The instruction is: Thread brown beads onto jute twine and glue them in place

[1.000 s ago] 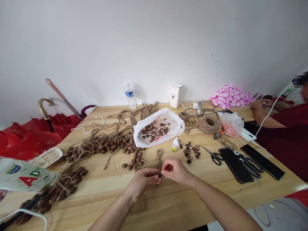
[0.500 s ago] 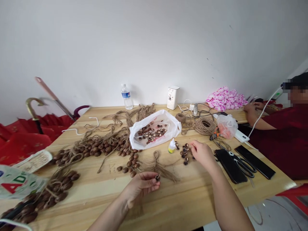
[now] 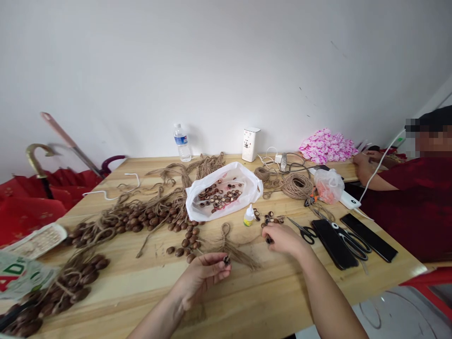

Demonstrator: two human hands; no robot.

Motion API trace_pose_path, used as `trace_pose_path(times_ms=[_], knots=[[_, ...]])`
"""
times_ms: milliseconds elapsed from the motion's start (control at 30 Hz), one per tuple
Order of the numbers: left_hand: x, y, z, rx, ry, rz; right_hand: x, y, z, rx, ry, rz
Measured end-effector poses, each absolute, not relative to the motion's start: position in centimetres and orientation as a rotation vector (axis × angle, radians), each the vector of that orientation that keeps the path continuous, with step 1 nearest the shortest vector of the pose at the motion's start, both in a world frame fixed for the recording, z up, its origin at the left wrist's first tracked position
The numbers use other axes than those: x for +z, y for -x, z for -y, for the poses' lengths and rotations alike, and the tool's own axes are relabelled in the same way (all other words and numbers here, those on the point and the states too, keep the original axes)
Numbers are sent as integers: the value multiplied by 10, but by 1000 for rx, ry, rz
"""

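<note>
On the left, brown nuts on cords (image 3: 136, 221) are lying across the table (image 3: 141, 292). Our left hand (image 3: 208, 273), palm turned inward, is pinching a small dark shell piece (image 3: 226, 259) between thumb and fingertips, just in front of the looped twine bundle (image 3: 226, 242). Farther right, our right hand (image 3: 280, 238) is reaching palm-down, fingers curled over the small pile of shells (image 3: 270, 217); we cannot tell whether it is gripping one.

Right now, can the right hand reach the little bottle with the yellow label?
Probably yes: the right hand is close by, and the bottle stands upright with nothing over it.
</note>
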State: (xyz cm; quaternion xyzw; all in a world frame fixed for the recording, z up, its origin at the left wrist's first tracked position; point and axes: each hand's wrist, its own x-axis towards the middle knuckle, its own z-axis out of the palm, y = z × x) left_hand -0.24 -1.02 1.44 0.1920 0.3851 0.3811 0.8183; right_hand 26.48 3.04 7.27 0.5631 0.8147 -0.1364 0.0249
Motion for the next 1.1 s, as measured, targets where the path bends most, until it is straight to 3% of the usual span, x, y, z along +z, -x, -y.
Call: trace_pose_path(times_ms=[233,400,600,733,900,1100], knots=[[23,0,11,821,-385,-850,75,-259,-30,-486,-1699,-2617],[27,-1,12,824,-403,-832,69,-228,-19,-1271,-1395,-2906],[28,0,14,818,-418,-757,42,-205,-7,-2035,-1460,-2501],[28,-1,15,817,-422,-727,37,-200,-7,-2318,-1373,-2437],[29,-1,14,813,-418,-723,36,-197,-7,-2265,-1511,-2332],[27,0,14,817,-425,-731,45,-197,-3,-1664,-1640,-2729]])
